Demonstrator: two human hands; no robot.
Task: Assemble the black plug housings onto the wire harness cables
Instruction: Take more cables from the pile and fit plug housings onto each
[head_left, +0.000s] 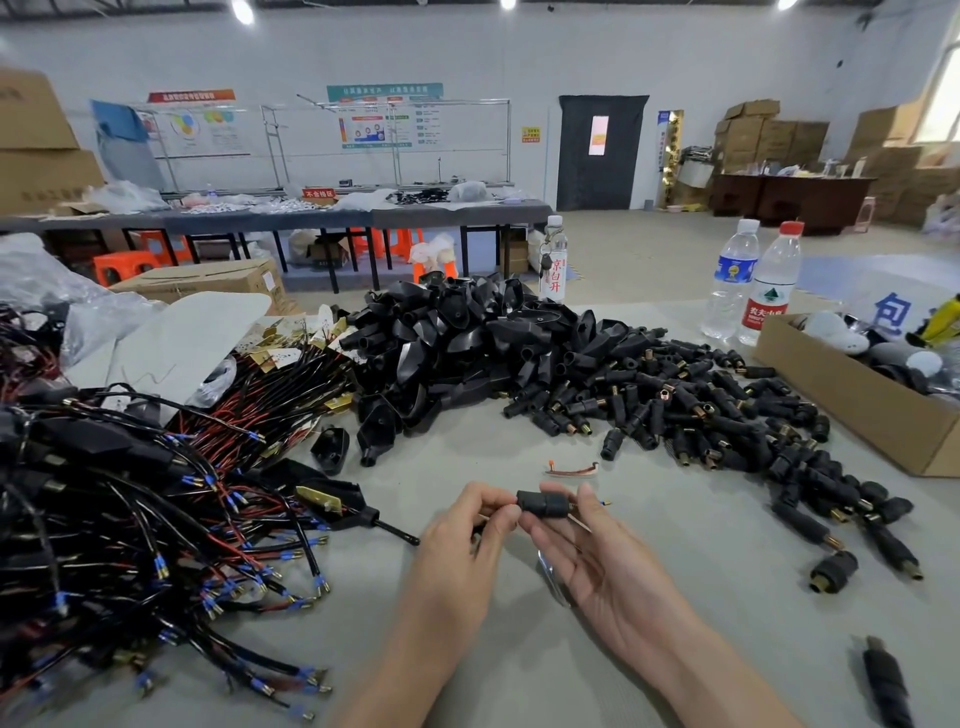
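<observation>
Left hand (467, 525): fingers curled, with thumb and forefinger pinching the left end of the plug housing (544, 503).
Right hand (587, 551): palm turned upward, with thumb on top and fingertips beneath, gripping the right half of the same plug housing.
Plug housing: a short black cylinder lying crosswise between both hands, lifted off the table (701, 639).
Wire tip (605, 503): a thin end with a blue bit pokes out at the plug housing's right end. I cannot tell how far the cable runs inside.
Copper scrap (571, 470): lies flat on the table just beyond the plug housing.
Small plug pile (675, 410): black plugs with brass ends, spread beyond and to the right of the plug housing.
Shell pile (467, 338): larger black shells heaped farther beyond the plug housing, touching the small plug pile.
Wire harness heap (130, 519): black and red cables with blue-sleeved terminals, to the left of the plug housing.
Stubby plug (834, 571): lies alone, well to the right of the plug housing.
Cardboard box (857, 410): open, far right of the plug housing, past the small plug pile.
Water bottles (730, 280): two stand upright beyond the box, far from the plug housing.
</observation>
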